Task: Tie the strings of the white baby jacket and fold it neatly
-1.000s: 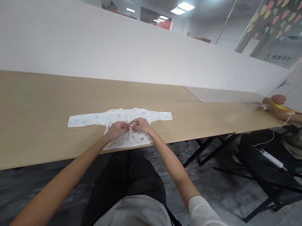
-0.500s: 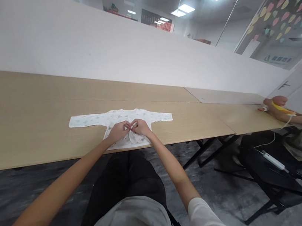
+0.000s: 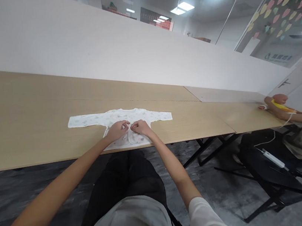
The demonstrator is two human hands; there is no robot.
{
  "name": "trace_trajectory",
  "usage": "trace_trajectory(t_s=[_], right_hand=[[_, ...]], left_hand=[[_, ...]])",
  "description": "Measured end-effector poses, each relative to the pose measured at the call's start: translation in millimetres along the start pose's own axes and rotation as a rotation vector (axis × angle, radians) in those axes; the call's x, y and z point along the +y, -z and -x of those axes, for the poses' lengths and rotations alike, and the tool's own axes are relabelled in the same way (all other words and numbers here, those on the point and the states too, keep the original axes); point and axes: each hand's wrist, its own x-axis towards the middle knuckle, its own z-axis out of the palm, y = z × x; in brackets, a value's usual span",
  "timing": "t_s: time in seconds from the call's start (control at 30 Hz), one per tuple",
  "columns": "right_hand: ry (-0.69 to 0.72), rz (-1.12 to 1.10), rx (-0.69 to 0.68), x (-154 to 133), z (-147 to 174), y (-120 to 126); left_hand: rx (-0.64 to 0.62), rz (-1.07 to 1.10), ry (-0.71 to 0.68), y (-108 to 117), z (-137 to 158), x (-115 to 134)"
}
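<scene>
A white long-sleeved baby shirt (image 3: 124, 113) with small pale prints lies flat, its sleeves spread to both sides and its hem along the table's front edge. My left hand (image 3: 118, 130) rests on its chest with curled fingers pinching the cloth near the middle front. Just to the right, my right hand (image 3: 141, 127) is closed on the edge of the front flap, fingers bent downward. A small gap separates the fingertips of the two hands. Below them the rounded lower corner of the flap shows. Whatever fastening lies under the fingers is hidden.
The long wooden table (image 3: 28, 119) runs along a white wall (image 3: 74, 49). At the far right, another person holds a doll (image 3: 280, 100) with yellow cloth at the table. Near that person stands a black folding chair (image 3: 262, 164) with a white power strip (image 3: 274, 159) on it.
My hands have drawn slightly apart at the shirt's middle front; before, the fingertips nearly met. The flap between them lies a little flatter. The shirt has otherwise stayed in place.
</scene>
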Motion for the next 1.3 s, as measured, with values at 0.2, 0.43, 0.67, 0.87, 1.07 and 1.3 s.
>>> trace_trajectory(t_s=[0.2,0.43,0.67,0.87,1.07,1.3], right_hand=[[0.044,0.119,0.046,-4.5,7.5,-1.1],[0.082,0.329,0.097,-6.6,13.8,-9.1],[0.113,0.647,0.097,-10.3,25.5,-21.4],[0.182,0.782,0.083,-7.4,29.7,-28.3],[0.112,0.715,0.096,-3.5,11.2,-7.1],[-0.010,0.694,0.156,16.5,-33.9,20.0]], left_hand=[[0.061,0.041,-0.113,-1.2,-8.0,-12.6],[-0.022,-0.145,-0.190,-9.5,-17.4,-18.1],[-0.044,-0.190,-0.132,-13.4,-16.1,-18.1],[-0.035,-0.264,-0.069,-9.1,-21.3,-19.7],[-0.021,-0.351,0.053,-9.7,-32.0,-15.5],[-0.016,-0.466,0.069,-15.2,-30.5,-9.9]])
